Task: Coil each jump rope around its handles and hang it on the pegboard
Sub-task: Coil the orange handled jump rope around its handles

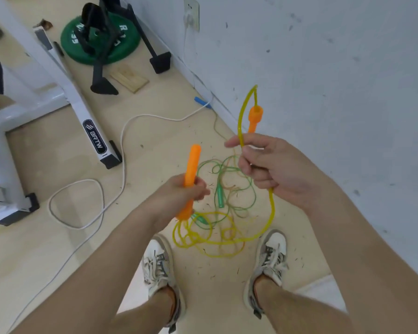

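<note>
- Left grip [182, 192] is clasping first orange handle [193, 162].
- Right grip [275, 172] is holding second orange handle [255, 118] plus yellow rope [272, 213].
- Green jump rope [220, 196] is lying on floor [155, 104].

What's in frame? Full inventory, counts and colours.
left-hand handle: 1, orange, upright in the left hand
right-hand handle: 1, orange, above the right hand
yellow rope: 1, yellow, runs from both handles to a loose pile between the shoes
green jump rope: 1, green, tangled on the floor below the hands
white cable: 1, white, looping over the floor at left
weight plate: 1, green, floor, top left
black stand: 1, black, over the plate
machine frame: 1, white, left
wooden block: 1, tan, beside the stand
shoes: 2, white-grey, bottom
left hand: grips a handle
right hand: holds a handle and the rope
</note>
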`<state>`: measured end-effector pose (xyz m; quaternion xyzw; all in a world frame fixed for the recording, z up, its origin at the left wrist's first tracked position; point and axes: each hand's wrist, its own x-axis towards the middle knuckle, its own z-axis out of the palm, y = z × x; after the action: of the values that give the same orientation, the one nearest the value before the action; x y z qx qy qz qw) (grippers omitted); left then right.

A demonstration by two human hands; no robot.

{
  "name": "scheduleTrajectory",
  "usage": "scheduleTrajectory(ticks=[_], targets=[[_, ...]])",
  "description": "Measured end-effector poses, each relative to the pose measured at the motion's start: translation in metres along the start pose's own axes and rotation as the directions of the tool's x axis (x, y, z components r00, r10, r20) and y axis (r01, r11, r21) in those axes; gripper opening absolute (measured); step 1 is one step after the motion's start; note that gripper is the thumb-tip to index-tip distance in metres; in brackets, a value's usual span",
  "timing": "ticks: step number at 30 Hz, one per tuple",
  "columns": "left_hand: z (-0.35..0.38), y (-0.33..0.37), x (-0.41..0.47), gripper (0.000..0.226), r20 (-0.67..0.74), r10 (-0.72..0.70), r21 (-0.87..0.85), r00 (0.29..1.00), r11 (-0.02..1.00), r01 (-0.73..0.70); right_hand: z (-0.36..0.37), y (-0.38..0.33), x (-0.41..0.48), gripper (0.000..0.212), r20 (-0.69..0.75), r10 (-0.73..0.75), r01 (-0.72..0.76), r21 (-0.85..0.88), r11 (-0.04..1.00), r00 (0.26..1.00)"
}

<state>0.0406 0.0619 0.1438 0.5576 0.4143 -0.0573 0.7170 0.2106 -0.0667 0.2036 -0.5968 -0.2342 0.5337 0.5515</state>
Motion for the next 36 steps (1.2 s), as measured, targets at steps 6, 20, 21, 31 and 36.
scheduleTrajectory(ticks=[6, 20, 21, 31, 36], targets=[[0.014, 0.043, -0.014, 0.028, 0.101, 0.142, -0.704, 0.985, 0.710, -0.031, 0.021, 0.029, 0.005, 0.026, 0.281, 0.455, -0.024, -0.830, 0.557, 0.845], [0.020, 0.034, -0.044, 0.007, 0.683, -0.049, 0.095, 0.729, 0.995, -0.023, 0.025, 0.004, 0.008, 0.037, 0.097, 0.233, -0.247, 0.554, 0.795, 0.968], [0.017, 0.035, -0.044, 0.006, 0.696, -0.085, 0.123, 0.713, 0.992, -0.003, 0.025, 0.006, 0.009, 0.033, 0.077, 0.262, -0.260, 0.551, 0.793, 0.962], [-0.003, 0.044, -0.033, 0.033, -0.115, 0.174, -0.258, 0.978, 0.946, -0.198, 0.031, 0.015, 0.013, 0.023, -0.222, 0.146, -0.074, 0.303, 0.950, 0.964], [0.004, 0.051, -0.025, 0.035, -0.228, 0.095, -0.650, 0.969, 0.726, -0.224, 0.059, 0.025, 0.012, 0.023, -0.076, 0.054, -0.058, -0.052, 0.997, 0.996]])
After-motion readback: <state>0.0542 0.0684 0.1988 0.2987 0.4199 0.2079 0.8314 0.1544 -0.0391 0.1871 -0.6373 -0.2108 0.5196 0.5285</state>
